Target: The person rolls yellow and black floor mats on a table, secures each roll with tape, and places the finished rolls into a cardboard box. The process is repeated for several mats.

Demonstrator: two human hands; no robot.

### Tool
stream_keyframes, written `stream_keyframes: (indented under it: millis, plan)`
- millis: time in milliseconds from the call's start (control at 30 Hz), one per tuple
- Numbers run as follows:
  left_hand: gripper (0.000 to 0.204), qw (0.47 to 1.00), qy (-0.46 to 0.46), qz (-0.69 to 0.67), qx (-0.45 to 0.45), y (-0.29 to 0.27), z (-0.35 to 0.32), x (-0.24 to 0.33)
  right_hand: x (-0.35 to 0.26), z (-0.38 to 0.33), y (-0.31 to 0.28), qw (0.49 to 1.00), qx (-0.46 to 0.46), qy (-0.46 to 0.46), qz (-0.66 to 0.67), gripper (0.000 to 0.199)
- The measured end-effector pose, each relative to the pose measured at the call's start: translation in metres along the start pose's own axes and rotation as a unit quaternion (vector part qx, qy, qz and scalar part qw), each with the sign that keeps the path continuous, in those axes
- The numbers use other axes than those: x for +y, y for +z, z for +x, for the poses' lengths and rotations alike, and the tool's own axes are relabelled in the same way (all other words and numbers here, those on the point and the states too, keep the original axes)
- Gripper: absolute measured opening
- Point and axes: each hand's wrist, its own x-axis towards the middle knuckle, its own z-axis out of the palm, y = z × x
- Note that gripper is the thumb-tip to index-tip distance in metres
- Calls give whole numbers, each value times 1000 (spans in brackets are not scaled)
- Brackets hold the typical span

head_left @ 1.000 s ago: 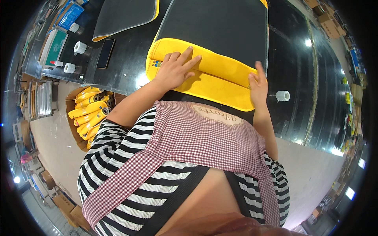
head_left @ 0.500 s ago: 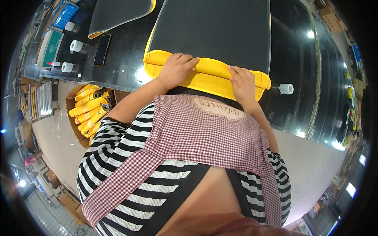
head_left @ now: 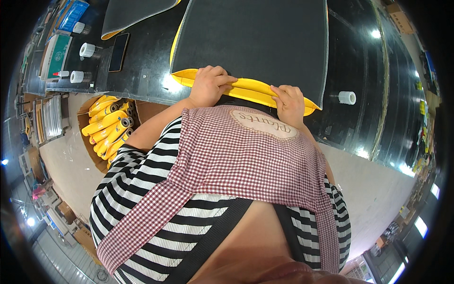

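A large mat, black on its upper face and yellow beneath, lies on the black table in front of me. Its near end is turned up, showing a narrow yellow edge along the table's front. My left hand is closed on the left part of this edge, thumb and fingers together. Farther right, my right hand pinches the same edge. Fingertips of both hands are partly hidden by the yellow material.
A second black mat lies at the far left, beside a phone. White label rolls and a green-and-white box are farther left. Another white roll stands right. A carton of yellow rolled mats sits below the table's left side.
The thick yellow roll at the mat's near end has become a narrower upturned edge, and more black surface shows toward me. Both hands have kept their grip on it.
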Motion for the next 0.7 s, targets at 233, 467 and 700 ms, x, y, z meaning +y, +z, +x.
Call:
stream_keyframes:
  millis: [233,467,700]
  plan:
    - [20,1000,-5,-4,-14,0,-1,0,-4,-1,-3,999,-25,26,22,21]
    - [13,996,-46,30,-72,-3,19,0,-4,31,-14,979,-163,120,28,14]
    - [9,992,-114,8,-43,-4,35,4,-15,53,-18,967,-108,231,27,12]
